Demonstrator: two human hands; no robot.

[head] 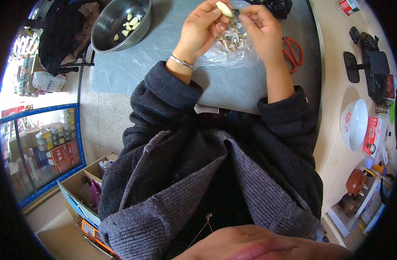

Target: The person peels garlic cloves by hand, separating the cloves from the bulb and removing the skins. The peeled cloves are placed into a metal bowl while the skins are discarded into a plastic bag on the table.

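A peeled garlic clove (224,9) is held between the thumb and fingers of my left hand (200,27), at the top of the view. Close on its right, my right hand (261,31) has its thumb and fingertips bent together; whether they pinch anything cannot be made out. Beneath both hands lies a clear plastic bag (229,58) with papery garlic skins (232,40) on it. At the upper left stands a steel bowl (141,34) with several peeled cloves (133,21) inside.
The grey table (120,71) carries red-handled scissors (294,55) right of my right hand and a black plastic bag (279,6) at the top. A pale wooden counter (331,130) along the right holds a white bowl (354,125) and a plastic container (374,136). Dark clothing (61,35) hangs left.
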